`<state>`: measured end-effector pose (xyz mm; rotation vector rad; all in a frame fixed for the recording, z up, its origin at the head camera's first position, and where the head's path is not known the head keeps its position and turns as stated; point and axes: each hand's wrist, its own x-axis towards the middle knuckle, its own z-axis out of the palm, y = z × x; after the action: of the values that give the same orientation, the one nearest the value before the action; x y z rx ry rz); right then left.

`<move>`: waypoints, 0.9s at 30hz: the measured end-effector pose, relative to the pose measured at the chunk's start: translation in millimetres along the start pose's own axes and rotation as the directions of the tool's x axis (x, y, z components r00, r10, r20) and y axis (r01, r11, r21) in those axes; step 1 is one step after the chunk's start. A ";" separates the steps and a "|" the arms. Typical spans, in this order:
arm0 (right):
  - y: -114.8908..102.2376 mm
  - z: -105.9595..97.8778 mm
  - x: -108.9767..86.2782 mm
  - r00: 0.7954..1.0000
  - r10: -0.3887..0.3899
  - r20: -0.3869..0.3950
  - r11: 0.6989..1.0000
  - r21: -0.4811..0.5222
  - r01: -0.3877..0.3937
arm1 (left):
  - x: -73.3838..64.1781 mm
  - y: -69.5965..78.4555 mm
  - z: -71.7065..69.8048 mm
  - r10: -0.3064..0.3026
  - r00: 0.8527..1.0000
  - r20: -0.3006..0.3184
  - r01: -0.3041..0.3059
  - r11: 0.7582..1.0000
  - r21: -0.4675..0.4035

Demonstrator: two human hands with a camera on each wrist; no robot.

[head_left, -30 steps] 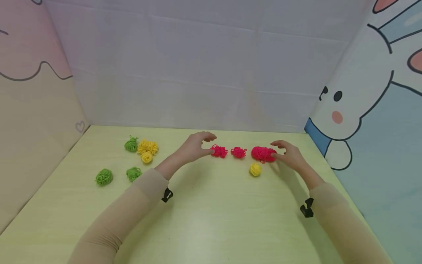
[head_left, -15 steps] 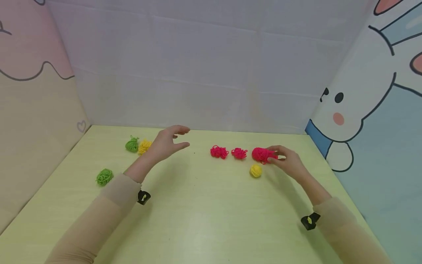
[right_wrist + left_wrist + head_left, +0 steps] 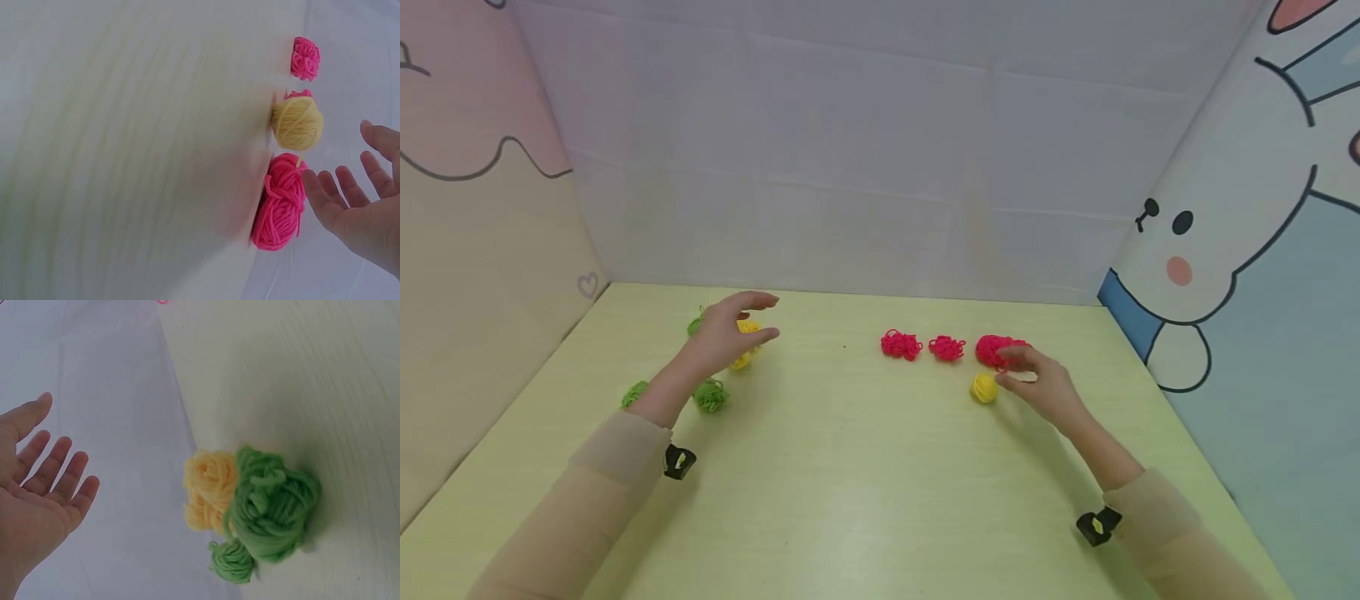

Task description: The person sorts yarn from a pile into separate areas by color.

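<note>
- Pale wood-grained tabletop [image 3: 850,492]: its middle, in the head view, serves as clock centre.
- Left hand [image 3: 721,335]: ten o'clock, raised over the yarn; thumb and fingers wide apart, holding nothing.
- Right hand [image 3: 1047,387]: between two and three; thumb and fingers parted, grasping nothing; contact with the yarn cannot be told.
- Oblong bright-pink yarn bundle [image 3: 994,350]: two o'clock, partly behind right-hand fingers.
- Loose yellow yarn tangle [image 3: 749,327]: ten o'clock.
- Three green yarn balls [image 3: 710,396]: nine to ten; two partly hidden.
- Two small pink yarn tangles [image 3: 901,344]: one to two.
- Round yellow yarn ball [image 3: 983,388]: just beside the bundle.
</note>
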<state>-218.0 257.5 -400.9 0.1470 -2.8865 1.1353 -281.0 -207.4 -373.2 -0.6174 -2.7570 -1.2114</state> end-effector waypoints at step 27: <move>13.8 15.9 5.3 0.994 -0.022 0.110 1.000 0.014 0.020 | -13.8 -55.8 -13.3 -0.196 0.966 0.169 0.158 0.964 0.212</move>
<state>-224.6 256.3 -421.5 0.2480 -2.9657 1.1786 -291.2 -255.5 -405.7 -0.4979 -3.1010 -0.9323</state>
